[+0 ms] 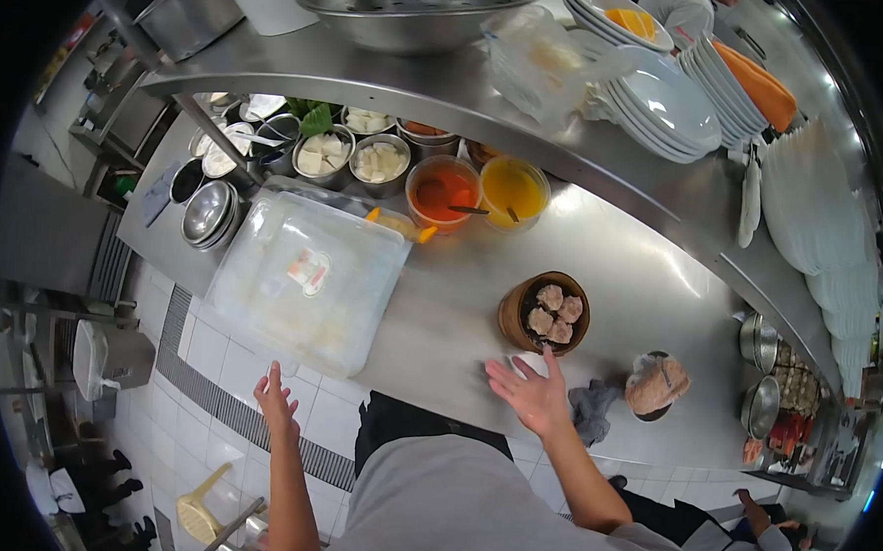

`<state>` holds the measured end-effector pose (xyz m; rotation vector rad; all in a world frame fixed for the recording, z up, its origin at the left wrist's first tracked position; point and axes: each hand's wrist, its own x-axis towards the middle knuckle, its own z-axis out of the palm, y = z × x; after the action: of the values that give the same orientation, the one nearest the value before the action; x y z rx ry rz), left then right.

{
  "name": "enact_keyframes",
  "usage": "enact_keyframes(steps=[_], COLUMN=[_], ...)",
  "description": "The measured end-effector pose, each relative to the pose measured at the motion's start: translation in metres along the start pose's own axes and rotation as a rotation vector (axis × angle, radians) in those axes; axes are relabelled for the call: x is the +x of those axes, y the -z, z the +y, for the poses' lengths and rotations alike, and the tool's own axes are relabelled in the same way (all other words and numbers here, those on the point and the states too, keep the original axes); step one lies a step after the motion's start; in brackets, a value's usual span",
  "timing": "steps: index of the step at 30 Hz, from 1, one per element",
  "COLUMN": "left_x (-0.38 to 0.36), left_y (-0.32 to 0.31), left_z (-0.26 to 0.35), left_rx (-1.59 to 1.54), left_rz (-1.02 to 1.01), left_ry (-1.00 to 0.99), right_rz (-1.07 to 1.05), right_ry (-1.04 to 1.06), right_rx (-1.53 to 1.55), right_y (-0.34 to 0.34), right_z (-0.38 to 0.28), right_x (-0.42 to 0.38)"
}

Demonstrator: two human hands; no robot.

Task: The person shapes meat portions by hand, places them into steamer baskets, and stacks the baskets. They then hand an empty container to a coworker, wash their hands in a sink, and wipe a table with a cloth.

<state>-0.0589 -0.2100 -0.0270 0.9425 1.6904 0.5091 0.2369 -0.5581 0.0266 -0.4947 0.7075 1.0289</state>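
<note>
My left hand [276,403] is raised off the table's front edge, below the lidded plastic box, with its fingers apart and nothing in it. My right hand [535,393] is spread, palm up, just in front of a round bamboo steamer [512,318]. Several pale meat dumplings [551,298] sit inside the steamer. Right of this hand lie a grey cloth [593,410] and a bowl of pinkish minced filling [656,383]. The translucent plastic box [308,275] lies to the left on the steel table [439,325].
Behind the box stand tubs of red sauce [443,189] and yellow sauce [514,192], with metal pots of white pieces [324,154]. Metal bowls [210,213] are stacked at left. An overhead shelf [420,92] holds plates [666,98]. Another person [735,549] is at lower right.
</note>
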Motion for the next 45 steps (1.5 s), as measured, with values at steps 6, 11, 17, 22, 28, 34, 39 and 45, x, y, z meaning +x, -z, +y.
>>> enact_keyframes(steps=[6, 11, 17, 22, 28, 34, 39, 45], left_x=[0.013, 0.005, 0.046, 0.055, 0.025, 0.032, 0.034, 0.033], left_y=[0.001, -0.014, -0.037, -0.02, 0.028, 0.054, 0.095, 0.199], left_z=[0.002, 0.003, -0.02, -0.027, -0.031, -0.049, -0.063, -0.075], left_rx=[-0.05, -0.006, -0.124, -0.383, -0.6, -0.551, -0.601, -0.681], left_rz=[-0.075, -0.096, 0.046, -0.007, -0.28, -0.456, -0.494, -0.573], left_ry=[-0.012, -0.066, -0.149, -0.158, -0.107, -0.239, -0.282, -0.19], right_rz=[-0.12, -0.051, -0.071, 0.258, 0.018, 0.231, 0.016, -0.467], right_ry=[0.24, 0.312, 0.71, 1.019, 0.801, 1.171, 1.937, 1.588], right_rx=[0.239, -0.159, -0.876, -0.524, -0.645, -0.732, -1.566, -1.5], right_y=[0.002, -0.019, 0.072, 0.05, 0.019, 0.021, -0.012, -0.109], right_z=[-0.019, -0.069, -0.156, -0.233, -0.241, -0.166, -0.003, 0.163], right_x=[0.057, 0.072, 0.135, 0.136, 0.108, 0.119, 0.103, 0.074])
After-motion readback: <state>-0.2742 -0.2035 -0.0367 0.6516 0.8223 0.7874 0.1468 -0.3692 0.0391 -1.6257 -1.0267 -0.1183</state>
